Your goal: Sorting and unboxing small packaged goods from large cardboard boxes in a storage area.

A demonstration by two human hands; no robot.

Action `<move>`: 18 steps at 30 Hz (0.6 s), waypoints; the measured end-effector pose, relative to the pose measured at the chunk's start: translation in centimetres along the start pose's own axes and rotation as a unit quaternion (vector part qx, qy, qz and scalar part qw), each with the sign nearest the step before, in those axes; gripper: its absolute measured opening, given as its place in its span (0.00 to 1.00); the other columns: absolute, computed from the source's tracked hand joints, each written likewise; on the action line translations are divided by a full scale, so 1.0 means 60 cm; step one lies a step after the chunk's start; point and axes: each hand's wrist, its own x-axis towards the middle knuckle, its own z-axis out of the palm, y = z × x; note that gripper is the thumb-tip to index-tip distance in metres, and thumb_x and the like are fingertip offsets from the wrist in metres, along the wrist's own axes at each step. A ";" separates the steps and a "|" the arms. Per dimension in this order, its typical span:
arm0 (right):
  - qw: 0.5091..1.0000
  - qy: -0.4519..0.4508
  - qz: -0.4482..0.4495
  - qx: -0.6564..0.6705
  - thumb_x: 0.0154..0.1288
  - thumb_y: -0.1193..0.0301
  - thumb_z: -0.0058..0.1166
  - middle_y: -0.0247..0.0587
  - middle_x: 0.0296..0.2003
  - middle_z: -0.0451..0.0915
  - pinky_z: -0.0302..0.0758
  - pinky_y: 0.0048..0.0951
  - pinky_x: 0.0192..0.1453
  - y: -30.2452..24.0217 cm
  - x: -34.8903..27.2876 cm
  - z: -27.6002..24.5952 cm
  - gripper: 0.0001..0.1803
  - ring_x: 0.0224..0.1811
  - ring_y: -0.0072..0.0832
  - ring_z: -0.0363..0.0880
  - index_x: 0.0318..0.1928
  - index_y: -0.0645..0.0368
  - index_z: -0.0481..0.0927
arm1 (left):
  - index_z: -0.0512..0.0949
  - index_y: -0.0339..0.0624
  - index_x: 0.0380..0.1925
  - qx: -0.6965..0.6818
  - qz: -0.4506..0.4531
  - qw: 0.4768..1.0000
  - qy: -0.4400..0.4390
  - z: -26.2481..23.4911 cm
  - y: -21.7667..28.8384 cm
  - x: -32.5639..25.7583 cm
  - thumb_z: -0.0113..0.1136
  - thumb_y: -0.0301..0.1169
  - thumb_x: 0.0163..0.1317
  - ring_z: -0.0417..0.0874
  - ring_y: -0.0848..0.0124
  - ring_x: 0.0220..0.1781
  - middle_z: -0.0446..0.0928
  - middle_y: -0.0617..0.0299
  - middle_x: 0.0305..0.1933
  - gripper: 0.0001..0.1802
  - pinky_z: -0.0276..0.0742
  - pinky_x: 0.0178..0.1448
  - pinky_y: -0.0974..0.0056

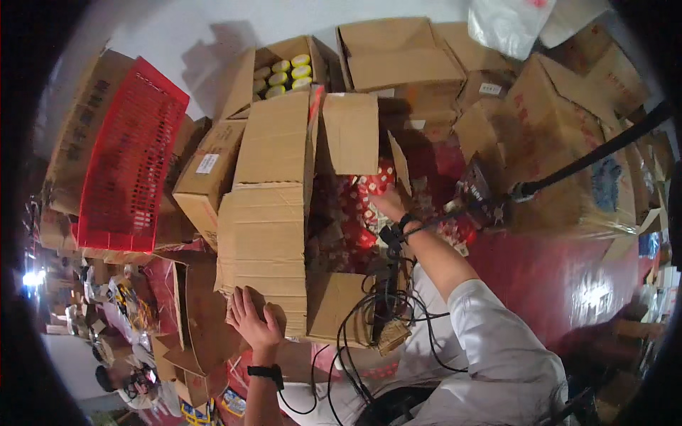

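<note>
A large open cardboard box [264, 241] stands in front of me, its flaps folded outward. Inside lie red patterned packets [355, 206]. My left hand [250, 318] rests flat with fingers spread on the box's near left corner, below the left flap. My right hand [389, 202] reaches into the box among the red packets; its fingers are partly hidden, so whether it grips one is unclear. Both wrists wear black bands, and black cables [376, 312] hang from the right wrist over the box's near edge.
A red plastic crate [128, 156] leans at the left. Behind stand several cardboard boxes, one [280, 67] open with yellow-lidded jars. More boxes [561, 121] pile up at the right beside a black pole [604, 149]. Another person [121, 380] is at the lower left.
</note>
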 end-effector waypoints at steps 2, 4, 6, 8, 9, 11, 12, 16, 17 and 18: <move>0.999 0.019 -0.022 0.034 0.50 0.50 0.69 0.60 0.64 0.68 0.65 0.42 0.70 0.018 0.021 0.013 0.53 0.68 0.50 0.67 0.68 0.66 0.59 | 0.64 0.36 0.70 0.008 0.018 0.999 -0.048 -0.012 -0.002 0.009 0.48 0.46 0.61 0.55 0.43 0.78 0.61 0.39 0.74 0.39 0.41 0.79 0.39; 0.995 0.012 -0.058 0.086 0.49 0.54 0.72 0.62 0.72 0.57 0.55 0.43 0.78 0.033 0.041 0.024 0.63 0.76 0.51 0.57 0.75 0.70 0.46 | 0.62 0.34 0.70 0.000 0.074 0.993 -0.097 -0.018 -0.005 0.027 0.48 0.46 0.60 0.55 0.43 0.78 0.59 0.38 0.75 0.40 0.39 0.79 0.38; 0.992 0.046 -0.099 0.071 0.47 0.55 0.73 0.63 0.73 0.56 0.55 0.42 0.78 0.037 0.060 0.035 0.66 0.76 0.51 0.56 0.75 0.71 0.43 | 0.63 0.34 0.70 -0.001 0.108 0.986 -0.128 -0.021 -0.010 0.042 0.48 0.46 0.60 0.55 0.43 0.78 0.59 0.38 0.75 0.40 0.39 0.79 0.38; 0.988 0.034 -0.070 0.132 0.44 0.49 0.76 0.65 0.72 0.56 0.54 0.42 0.79 0.031 0.078 0.040 0.73 0.76 0.51 0.55 0.76 0.69 0.37 | 0.64 0.34 0.69 -0.001 0.156 0.976 -0.150 -0.018 -0.013 0.054 0.49 0.47 0.59 0.56 0.43 0.78 0.59 0.38 0.75 0.40 0.40 0.80 0.38; 0.989 0.046 -0.070 0.123 0.43 0.44 0.77 0.67 0.72 0.55 0.53 0.41 0.79 0.025 0.085 0.044 0.77 0.77 0.51 0.54 0.76 0.68 0.34 | 0.64 0.34 0.69 0.000 0.160 0.978 -0.137 -0.021 -0.016 0.056 0.49 0.47 0.59 0.56 0.43 0.78 0.59 0.38 0.75 0.40 0.40 0.80 0.38; 0.991 0.042 -0.031 0.125 0.40 0.38 0.76 0.69 0.72 0.54 0.53 0.41 0.79 0.017 0.093 0.052 0.81 0.77 0.51 0.53 0.76 0.68 0.32 | 0.64 0.34 0.69 0.000 0.147 0.975 -0.164 -0.022 -0.016 0.055 0.49 0.48 0.59 0.57 0.43 0.78 0.59 0.39 0.75 0.41 0.41 0.80 0.39; 0.992 0.006 -0.024 0.122 0.40 0.38 0.76 0.69 0.72 0.54 0.53 0.41 0.79 0.016 0.095 0.061 0.81 0.77 0.51 0.53 0.76 0.68 0.32 | 0.65 0.33 0.68 -0.009 0.144 0.976 -0.163 -0.024 -0.017 0.054 0.49 0.48 0.59 0.57 0.43 0.77 0.59 0.39 0.75 0.41 0.41 0.80 0.39; 0.979 0.037 -0.057 0.193 0.41 0.48 0.78 0.63 0.68 0.64 0.65 0.41 0.73 0.062 0.118 0.094 0.78 0.72 0.48 0.63 0.77 0.65 0.33 | 0.66 0.34 0.68 -0.017 0.148 0.977 -0.151 -0.023 -0.021 0.052 0.49 0.49 0.59 0.57 0.43 0.77 0.60 0.38 0.75 0.40 0.42 0.80 0.39; 0.975 0.036 -0.057 0.211 0.42 0.51 0.79 0.61 0.67 0.67 0.67 0.41 0.72 0.083 0.131 0.102 0.76 0.71 0.46 0.65 0.77 0.64 0.34 | 0.66 0.34 0.68 -0.024 0.150 0.978 -0.141 -0.022 -0.022 0.053 0.49 0.49 0.59 0.57 0.43 0.77 0.60 0.38 0.75 0.40 0.42 0.80 0.39; 0.958 0.012 -0.064 0.279 0.44 0.54 0.79 0.57 0.63 0.70 0.71 0.38 0.68 0.111 0.140 0.110 0.67 0.65 0.43 0.70 0.73 0.65 0.43 | 0.66 0.35 0.68 -0.026 0.153 0.979 -0.134 -0.021 -0.023 0.053 0.49 0.49 0.59 0.58 0.43 0.77 0.61 0.38 0.74 0.40 0.42 0.80 0.38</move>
